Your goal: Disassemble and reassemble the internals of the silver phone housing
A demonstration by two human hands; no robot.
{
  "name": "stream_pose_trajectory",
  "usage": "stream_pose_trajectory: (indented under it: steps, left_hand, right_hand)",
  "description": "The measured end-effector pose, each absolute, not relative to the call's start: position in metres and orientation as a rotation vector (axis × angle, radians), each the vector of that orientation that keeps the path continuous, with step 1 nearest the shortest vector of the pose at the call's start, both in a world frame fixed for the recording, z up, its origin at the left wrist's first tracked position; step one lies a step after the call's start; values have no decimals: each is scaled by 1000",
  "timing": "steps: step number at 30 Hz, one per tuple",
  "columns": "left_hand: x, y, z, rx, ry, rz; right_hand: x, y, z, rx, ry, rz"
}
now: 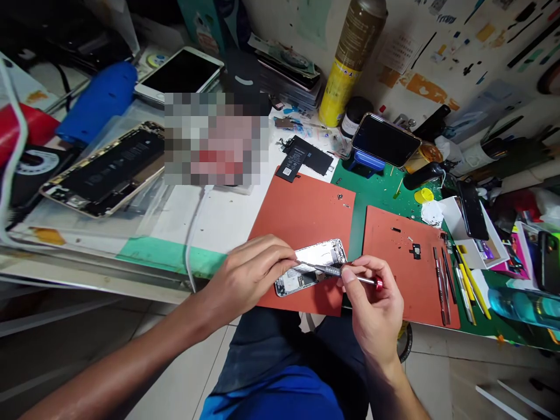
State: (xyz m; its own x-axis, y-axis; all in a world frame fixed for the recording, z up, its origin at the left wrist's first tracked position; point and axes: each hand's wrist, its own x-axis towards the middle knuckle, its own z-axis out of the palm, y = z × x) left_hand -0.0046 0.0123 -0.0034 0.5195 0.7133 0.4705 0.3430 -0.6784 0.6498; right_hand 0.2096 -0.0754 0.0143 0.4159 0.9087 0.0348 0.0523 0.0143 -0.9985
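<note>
No brand or label on the bench can be read; the black battery (306,156) at 12 o'clock from the hands carries a white sticker, its print too small to make out. The spray can (350,58) at the back wall has a yellow lower band with small blue marks, illegible.

The phone shell (312,265) lies face-open on the left red mat (306,216), near the mat's front edge. It is a silver metal housing, emptied of its screen, with bare inner frame and small fittings showing; its long axis runs from 8 to 2 o'clock.

The left hand (251,271) rests on the shell's 8 o'clock end, fingers curled over it and pinning it down. The right hand (371,303) pinches a screwdriver (339,271) between thumb and fingers; the tool has a knurled metal shaft and a red end cap, and its tip lies over the shell's interior.

At 3 o'clock sits a second red mat (406,256) with tweezers (441,280) along its right edge. An opened phone (107,169) with a black battery lies at 10 o'clock. A dark-screened phone (385,140) stands on a blue stand at 1 o'clock.
</note>
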Motion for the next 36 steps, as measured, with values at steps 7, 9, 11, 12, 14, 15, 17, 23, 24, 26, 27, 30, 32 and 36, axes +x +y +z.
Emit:
stream_pose_trajectory:
  steps: [7, 9, 11, 12, 14, 15, 17, 23, 24, 26, 27, 30, 32, 36]
  left_hand:
    - [-6, 10, -9, 2339, 831, 969]
    - [-6, 10, -10, 2341, 825, 964]
    - [-6, 10, -10, 2348, 819, 956]
    - [-6, 11, -10, 2353, 816, 953]
    - [-6, 11, -9, 2359, 808, 952]
    - [-5, 11, -8, 2359, 805, 955]
    - [-5, 11, -7, 2356, 804, 954]
    - [-3, 11, -6, 2358, 798, 961]
    - [-3, 11, -7, 2359, 797, 960]
    - [-4, 10, -7, 2361, 795, 948]
    - [-4, 10, -7, 2363, 794, 941]
    - [-3, 10, -6, 2379, 779, 920]
    - [-4, 10, -4, 2385, 793, 902]
    - [-7, 9, -3, 2397, 863, 890]
  right_hand:
    - [211, -76, 18, -1438, -1037, 754]
    - [211, -76, 18, -1459, -1067, 730]
    - [211, -77, 17, -1485, -1090, 712]
    - [212, -78, 17, -1493, -1104, 707]
    - [213, -79, 16, -1488, -1139, 703]
    - [214, -80, 16, -1475, -1159, 707]
    - [216, -81, 16, -1445, -1195, 720]
    - [220, -83, 20, -1441, -1288, 729]
    - [220, -83, 21, -1446, -1303, 727]
    - [221, -82, 21, -1447, -1324, 729]
    - [221, -81, 21, -1444, -1326, 736]
    - [221, -80, 21, -1427, -1300, 767]
    - [221, -80, 21, -1425, -1272, 776]
    - [218, -83, 19, -1459, -1208, 706]
